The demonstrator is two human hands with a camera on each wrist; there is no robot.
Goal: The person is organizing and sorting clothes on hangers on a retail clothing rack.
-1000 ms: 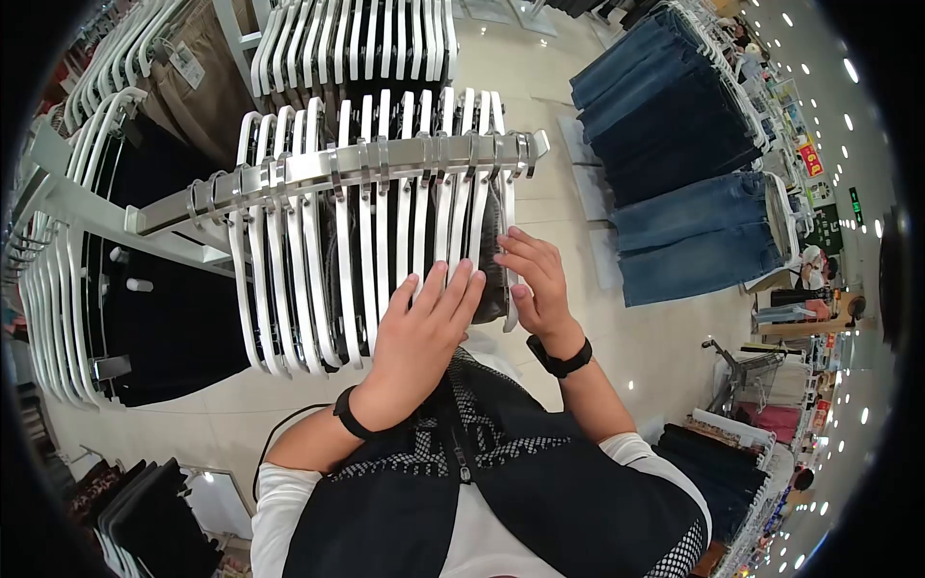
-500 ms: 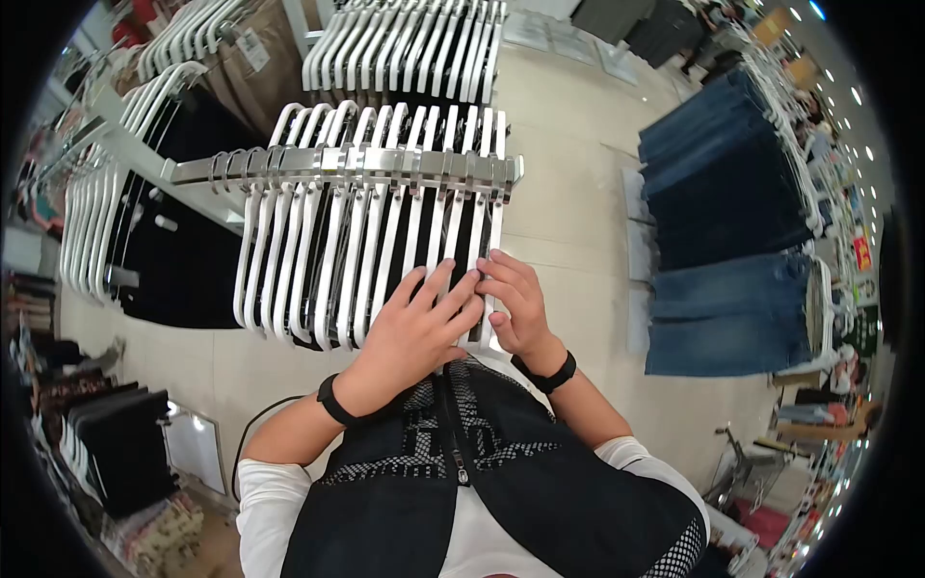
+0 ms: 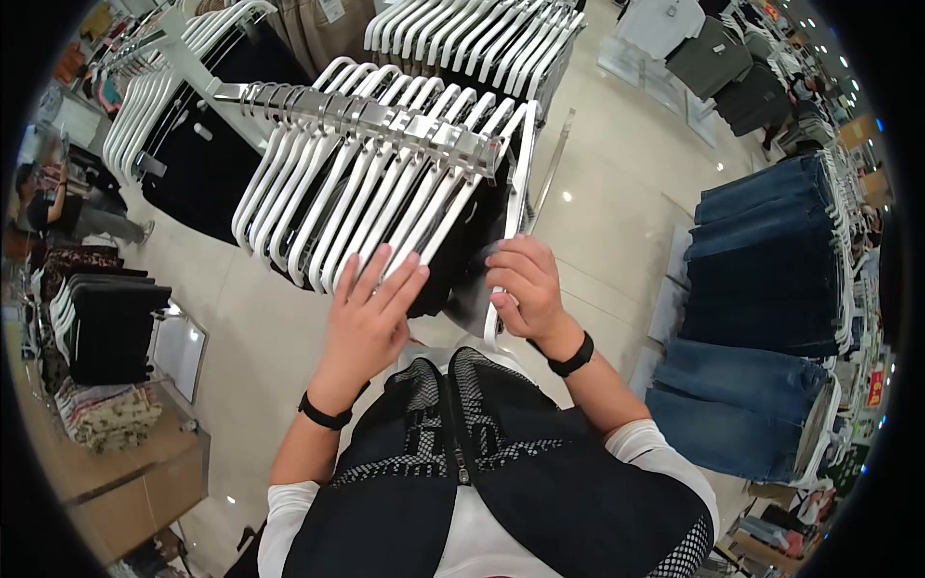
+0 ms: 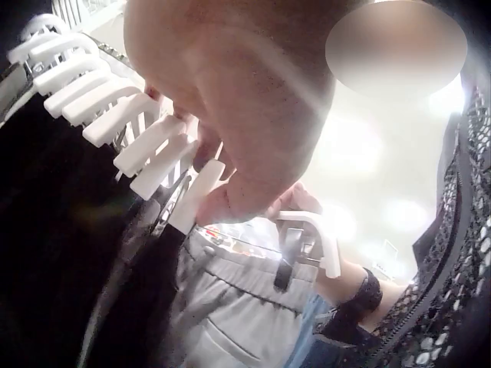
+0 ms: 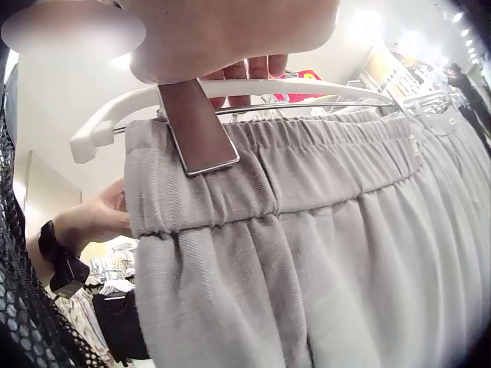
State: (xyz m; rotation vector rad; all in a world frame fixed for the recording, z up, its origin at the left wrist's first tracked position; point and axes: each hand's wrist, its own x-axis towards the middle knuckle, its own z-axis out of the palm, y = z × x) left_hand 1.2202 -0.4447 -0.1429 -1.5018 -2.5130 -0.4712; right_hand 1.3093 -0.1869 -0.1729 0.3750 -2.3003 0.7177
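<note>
White hangers (image 3: 358, 207) with dark garments hang in a row on a metal rail (image 3: 477, 150). My left hand (image 3: 368, 323) rests on the front ends of this row, fingers spread and mostly straight; in the left wrist view its thumb lies against the last hanger (image 4: 198, 195) of the row. My right hand (image 3: 528, 289) grips the outermost white hanger (image 3: 522, 183), fingers curled over its bar. Grey elastic-waist pants (image 5: 261, 268) hang from that hanger by a metal clip (image 5: 201, 134). A gap separates this hanger's near end from the row.
Jeans (image 3: 761, 270) hang on a rack to the right. Another row of white hangers (image 3: 472, 43) stands behind, with black garments (image 3: 198, 159) on the left. A wooden display table (image 3: 135, 501) is at lower left, and a person (image 3: 82, 207) stands at far left.
My right hand has closed on the outermost hanger and swung its near end away from the row. The left hand has moved left along the hangers. The head view has turned.
</note>
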